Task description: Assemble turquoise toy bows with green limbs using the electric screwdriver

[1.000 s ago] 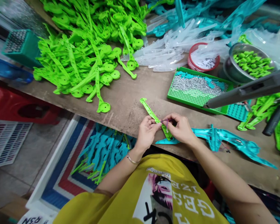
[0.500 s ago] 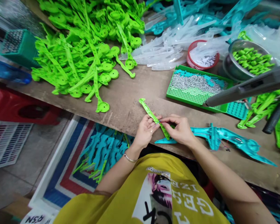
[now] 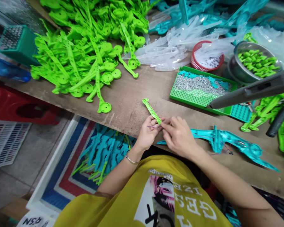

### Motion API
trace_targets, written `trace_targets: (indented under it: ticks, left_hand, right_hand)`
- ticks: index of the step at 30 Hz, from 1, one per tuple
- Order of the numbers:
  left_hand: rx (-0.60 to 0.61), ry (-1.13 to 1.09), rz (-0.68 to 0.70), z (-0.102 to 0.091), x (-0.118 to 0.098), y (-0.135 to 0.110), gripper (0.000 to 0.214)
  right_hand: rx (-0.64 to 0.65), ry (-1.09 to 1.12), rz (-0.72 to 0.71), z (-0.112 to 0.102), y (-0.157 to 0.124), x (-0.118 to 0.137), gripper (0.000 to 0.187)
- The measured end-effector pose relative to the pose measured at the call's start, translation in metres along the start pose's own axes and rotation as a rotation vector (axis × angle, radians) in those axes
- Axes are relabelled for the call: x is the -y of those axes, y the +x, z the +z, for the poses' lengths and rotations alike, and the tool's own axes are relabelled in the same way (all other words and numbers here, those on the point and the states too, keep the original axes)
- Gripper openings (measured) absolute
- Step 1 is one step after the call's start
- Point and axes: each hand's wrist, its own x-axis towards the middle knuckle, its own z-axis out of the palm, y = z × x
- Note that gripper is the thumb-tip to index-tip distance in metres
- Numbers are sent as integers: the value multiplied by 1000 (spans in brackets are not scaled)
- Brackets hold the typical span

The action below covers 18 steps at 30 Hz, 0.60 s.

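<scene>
My left hand [image 3: 147, 133] and my right hand [image 3: 179, 136] meet over the near edge of the brown table [image 3: 137, 97]. Both pinch one long green plastic strip [image 3: 151, 110] whose far end points up and left. A thin purple wire [image 3: 152, 127] runs across my left fingers at the pinch. The right hand covers the strip's near end. Just right of my hands lies a teal plastic piece [image 3: 229, 142] with thin wires on it.
A big heap of green strips [image 3: 85, 53] fills the far left. Clear plastic blades [image 3: 170, 53], a red basket [image 3: 207, 58], a green tray of metal bits [image 3: 198, 86], a steel bowl [image 3: 251, 63] and a grey tool [image 3: 253, 90] stand right. Teal parts [image 3: 106, 151] lie on the floor below.
My right hand has slid left along the strip and now covers its near end. The purple wire now shows across my left fingers.
</scene>
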Motion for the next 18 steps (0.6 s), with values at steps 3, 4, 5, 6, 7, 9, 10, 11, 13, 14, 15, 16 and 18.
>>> trace_targets:
  ticks: [3, 4, 5, 6, 7, 9, 10, 11, 13, 14, 15, 16, 18]
  left_hand:
    - [23, -10, 33, -3, 3, 2, 48]
    - [17, 0, 46, -4, 4, 2, 45]
    - [6, 12, 55, -5, 5, 2, 44]
    - [-9, 23, 61, -6, 6, 3, 42]
    - [-24, 33, 62, -6, 7, 3, 42]
    - [-40, 25, 56, -6, 7, 3, 46]
    - [-38, 3, 53, -6, 6, 3, 50]
    - [-30, -30, 50, -4, 5, 3, 54]
    - [-11, -93, 39, -1, 1, 3, 59]
    - [-9, -112, 25, 0, -2, 3, 56]
    - [-15, -122, 5, 1, -4, 3, 52]
    - [-27, -125, -14, 2, -6, 3, 45]
    - [-57, -135, -44, 3, -10, 3, 35]
  right_hand:
    - [-16, 227, -123, -6, 14, -8, 38]
    - [-1, 273, -177, -7, 19, -8, 40]
    - [25, 308, -224, -7, 23, -8, 41]
    - [54, 336, -256, -7, 27, -7, 39]
    - [80, 365, -269, -7, 31, -6, 37]
    - [114, 446, -234, -8, 39, -7, 36]
    - [120, 495, -193, -8, 43, -10, 37]
    - [119, 539, -145, -10, 46, -13, 38]
    - [109, 590, -54, -13, 53, -21, 37]
    - [106, 593, -22, -14, 56, -25, 33]
    - [106, 589, -2, -15, 59, -28, 28]
    - [111, 580, 10, -15, 61, -31, 23]
    - [122, 556, 13, -15, 64, -33, 17]
